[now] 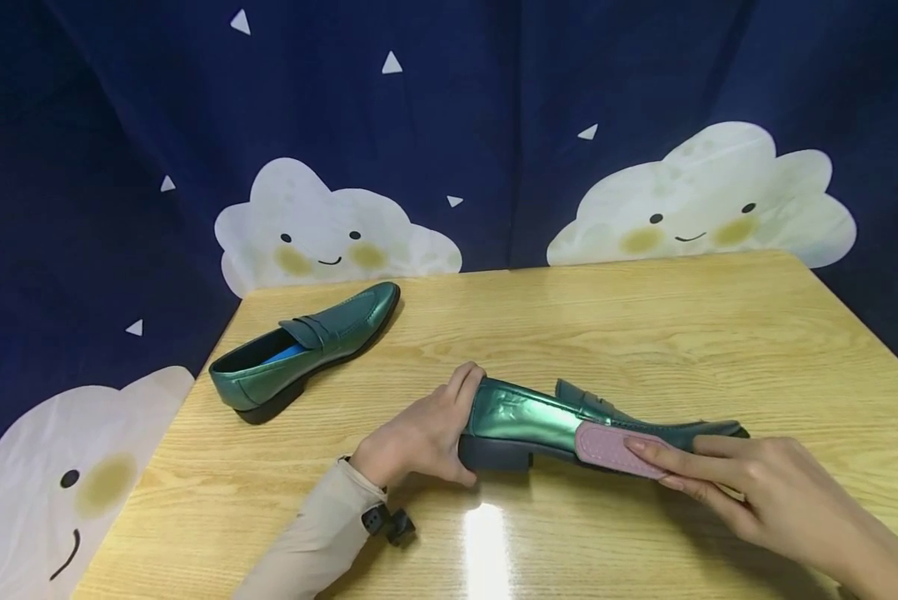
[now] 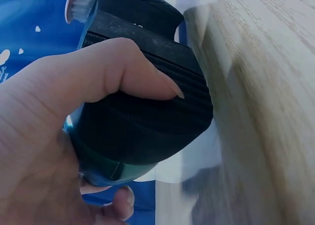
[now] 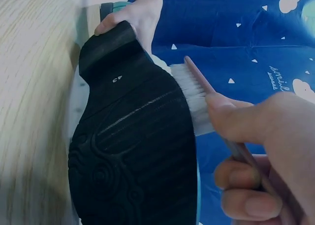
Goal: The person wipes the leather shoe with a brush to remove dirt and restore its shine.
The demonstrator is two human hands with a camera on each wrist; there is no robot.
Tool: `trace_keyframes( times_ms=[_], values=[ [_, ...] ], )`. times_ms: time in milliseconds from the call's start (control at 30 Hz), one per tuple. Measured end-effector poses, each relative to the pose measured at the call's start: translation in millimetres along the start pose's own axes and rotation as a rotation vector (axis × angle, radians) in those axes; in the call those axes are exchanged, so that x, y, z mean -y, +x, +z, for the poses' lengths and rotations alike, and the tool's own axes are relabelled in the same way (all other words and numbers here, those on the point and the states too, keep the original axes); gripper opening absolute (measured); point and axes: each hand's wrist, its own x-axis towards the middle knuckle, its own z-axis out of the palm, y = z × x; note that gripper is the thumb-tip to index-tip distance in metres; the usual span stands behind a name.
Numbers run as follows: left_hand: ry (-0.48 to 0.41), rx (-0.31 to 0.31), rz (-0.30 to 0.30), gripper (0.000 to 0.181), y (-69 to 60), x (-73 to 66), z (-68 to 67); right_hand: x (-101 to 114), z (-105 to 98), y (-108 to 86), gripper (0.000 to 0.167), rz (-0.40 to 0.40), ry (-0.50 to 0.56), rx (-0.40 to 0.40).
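Note:
A metallic green loafer point(image 1: 527, 412) is held on its side edge above the table, its black sole point(image 3: 133, 151) showing in the right wrist view. My left hand point(image 1: 426, 429) grips it round the heel, the thumb pressed on the black heel block point(image 2: 147, 102). In my right hand point(image 1: 749, 483) is a pink-backed brush point(image 1: 617, 448), pinched between thumb and fingers. Its white bristles point(image 3: 192, 94) touch the side of the loafer just above the sole. The second green loafer point(image 1: 306, 350) stands upright at the table's left, a blue patch visible inside.
The wooden table point(image 1: 606, 325) reaches back to a dark blue curtain point(image 1: 494, 100) printed with smiling clouds and white triangles. A small black device point(image 1: 387, 522) is strapped at the left sleeve point(image 1: 310, 533). Bright glare lies on the table's front.

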Motion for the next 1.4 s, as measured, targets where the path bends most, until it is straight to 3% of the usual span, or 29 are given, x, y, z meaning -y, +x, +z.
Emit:
trace_keyframes(
  times_ms=[100,267,467,667,867,1067,1267,1400],
  values=[
    [0.000,-0.002,0.009,0.125,0.2,-0.1,0.1,0,0,-0.9,0.036,0.009,0.014,0.003],
    [-0.026,0.002,0.010,0.123,-0.7,-0.6,0.5,1,0,-0.1,0.040,0.058,-0.046,-0.002],
    [-0.038,0.008,-0.011,0.124,-2.0,-2.4,0.0,2,1,-1.8,0.037,-0.010,0.028,0.012],
    [-0.046,0.023,-0.033,0.124,-1.7,-3.6,-1.2,1,0,-2.6,0.047,0.069,-0.052,-0.017],
    [-0.049,0.024,-0.031,0.125,-2.3,-4.4,-1.8,2,1,-6.0,0.036,0.004,0.043,0.006],
    [-0.064,0.030,-0.045,0.127,-3.2,-4.7,-1.4,1,-1,-5.8,0.045,0.054,-0.049,0.017],
    [-0.056,0.028,-0.045,0.126,-2.8,-4.3,-0.3,1,-2,-7.9,0.035,0.017,0.018,0.024],
    [-0.052,0.025,-0.045,0.126,-2.1,-4.7,-1.2,-3,-2,-10.8,0.039,0.047,-0.022,0.017]
  ],
)
